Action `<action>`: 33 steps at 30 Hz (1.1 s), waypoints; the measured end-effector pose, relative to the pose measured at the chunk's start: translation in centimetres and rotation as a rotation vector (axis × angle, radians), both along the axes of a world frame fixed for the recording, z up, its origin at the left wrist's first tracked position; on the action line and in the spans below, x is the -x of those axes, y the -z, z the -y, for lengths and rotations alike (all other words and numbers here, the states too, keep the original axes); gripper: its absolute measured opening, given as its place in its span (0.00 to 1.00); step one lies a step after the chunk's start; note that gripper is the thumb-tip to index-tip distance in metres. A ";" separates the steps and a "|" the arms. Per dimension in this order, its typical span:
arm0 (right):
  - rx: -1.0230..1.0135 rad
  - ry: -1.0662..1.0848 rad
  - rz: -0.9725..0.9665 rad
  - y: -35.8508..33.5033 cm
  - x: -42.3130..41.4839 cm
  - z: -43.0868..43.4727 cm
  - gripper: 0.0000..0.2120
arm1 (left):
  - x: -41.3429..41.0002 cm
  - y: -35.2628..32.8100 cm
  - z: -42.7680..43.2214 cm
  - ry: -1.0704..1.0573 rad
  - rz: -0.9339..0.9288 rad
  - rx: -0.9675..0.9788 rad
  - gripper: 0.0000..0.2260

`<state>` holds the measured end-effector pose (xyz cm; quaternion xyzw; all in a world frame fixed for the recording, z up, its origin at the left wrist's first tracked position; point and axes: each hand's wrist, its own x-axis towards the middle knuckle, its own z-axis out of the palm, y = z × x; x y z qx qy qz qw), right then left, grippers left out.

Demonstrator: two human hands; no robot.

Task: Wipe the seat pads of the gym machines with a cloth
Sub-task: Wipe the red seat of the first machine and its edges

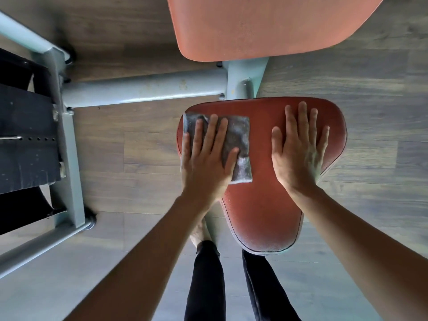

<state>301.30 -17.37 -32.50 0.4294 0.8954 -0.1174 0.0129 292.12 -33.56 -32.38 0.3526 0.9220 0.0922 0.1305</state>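
Both hands flat on the red-orange textured vinyl seat pad [259,200]. My left hand [208,154] presses the folded grey cloth [238,137] under straight spread fingers; my right hand [298,149], fingers straight, holds nothing, just right of cloth.

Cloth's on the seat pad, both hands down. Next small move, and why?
Probably slide the left hand and the cloth under it toward the near, narrow end of the seat pad. The cloth lies flat at the pad's far left; the near part is uncovered, and the right hand presses flat on the right side, likely steadying it.
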 end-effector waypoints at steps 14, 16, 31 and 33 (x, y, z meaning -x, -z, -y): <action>0.006 0.029 -0.052 0.2 -0.1 -0.2 0.24 | 2.4 0.5 -1.7 0.417 -0.080 -0.093 0.25; 0.007 0.037 -0.065 0.3 -0.3 -0.2 0.23 | 5.2 1.6 -2.1 0.377 -0.123 -0.088 0.24; 0.016 0.026 -0.030 0.3 0.0 -0.3 0.23 | 4.8 1.7 0.2 0.223 -0.141 -0.083 0.24; 0.007 0.029 -0.010 0.2 0.1 -0.2 0.23 | 3.2 1.3 -1.1 -0.014 -0.101 -0.055 0.24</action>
